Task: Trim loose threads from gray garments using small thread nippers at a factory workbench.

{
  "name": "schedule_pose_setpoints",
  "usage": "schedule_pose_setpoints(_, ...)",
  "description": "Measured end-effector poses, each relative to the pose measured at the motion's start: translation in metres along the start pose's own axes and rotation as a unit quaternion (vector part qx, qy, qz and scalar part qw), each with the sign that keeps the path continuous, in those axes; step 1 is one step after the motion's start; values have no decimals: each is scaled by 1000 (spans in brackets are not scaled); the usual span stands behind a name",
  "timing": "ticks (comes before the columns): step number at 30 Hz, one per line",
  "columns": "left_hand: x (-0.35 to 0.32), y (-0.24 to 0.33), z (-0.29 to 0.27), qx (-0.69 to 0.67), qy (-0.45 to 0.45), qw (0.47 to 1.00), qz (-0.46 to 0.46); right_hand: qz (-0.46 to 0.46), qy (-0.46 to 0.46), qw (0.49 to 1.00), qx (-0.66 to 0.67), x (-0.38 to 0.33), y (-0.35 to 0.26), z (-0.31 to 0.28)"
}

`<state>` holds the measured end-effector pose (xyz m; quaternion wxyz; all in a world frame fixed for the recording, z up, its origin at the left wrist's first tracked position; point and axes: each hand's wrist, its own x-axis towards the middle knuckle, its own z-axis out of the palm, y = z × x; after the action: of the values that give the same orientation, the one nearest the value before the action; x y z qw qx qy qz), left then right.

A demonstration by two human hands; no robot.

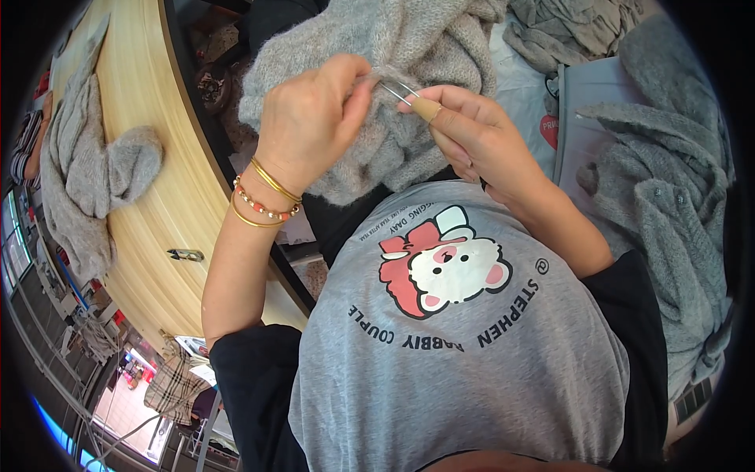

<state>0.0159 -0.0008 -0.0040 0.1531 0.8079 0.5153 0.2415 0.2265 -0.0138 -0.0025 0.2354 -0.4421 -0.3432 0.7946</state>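
Observation:
A fuzzy grey knitted garment lies bunched in front of me over my lap. My left hand is closed in a pinch at its upper middle, with a bit of the grey knit between thumb and fingers. Facing it, my right hand grips a slim two-pronged metal tool, its exact kind unclear. The prongs point left and meet the knit at my left fingertips. A tan piece sits at my right thumb tip; I cannot tell whether it is a handle or a finger wrap.
On the left stands a light wooden table, bearing another grey knit and small thread snips. At right, grey knits hang over a pale plastic bin. More knitwear lies at the back right. A person's arm shows far left.

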Motion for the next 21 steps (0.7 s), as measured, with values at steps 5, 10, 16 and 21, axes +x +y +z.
schedule_pose_setpoints(5,1,-9,5,-323,-60,921,-212,-9,-6,1000,-23,-1,-1,1)
schedule_pose_setpoints(10,2,-15,16,-447,-19,863,-234,-68,7,996,-49,0,3,2)
schedule_pose_setpoints(16,2,-20,21,-455,-18,858,-237,-217,74,941,-249,10,21,-7)
schedule_pose_setpoints(21,-1,-23,16,-466,-16,859,-209,-147,10,972,-182,4,-11,-13)
